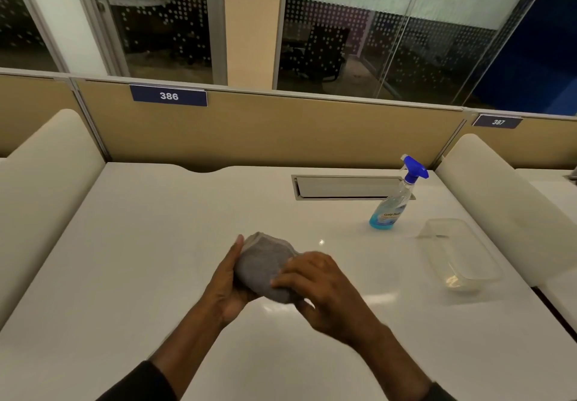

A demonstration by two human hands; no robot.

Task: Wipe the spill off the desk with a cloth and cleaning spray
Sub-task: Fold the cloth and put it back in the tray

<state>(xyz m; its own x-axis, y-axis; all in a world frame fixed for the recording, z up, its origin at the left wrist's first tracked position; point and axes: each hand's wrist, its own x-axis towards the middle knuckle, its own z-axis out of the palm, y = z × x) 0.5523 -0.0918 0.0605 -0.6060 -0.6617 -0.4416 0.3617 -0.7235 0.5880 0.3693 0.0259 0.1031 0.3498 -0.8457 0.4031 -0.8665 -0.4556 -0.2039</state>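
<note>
Both hands bunch the grey cloth (265, 268) above the desk (140, 244): left hand (226, 288) fingers clamped under it, right hand (321, 288) fingers curled over. Best folded flat; the spray bottle (395, 200) stands beyond the cloth, to its right.

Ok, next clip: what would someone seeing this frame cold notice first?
First the two hands at centre, the left hand and right hand bundling a grey cloth just above the white desk. Next the spray bottle with its blue trigger head and blue liquid, upright toward the far right beside the cable hatch. A clear plastic container lies to the right of the bottle, nearer the desk's right edge.
</note>
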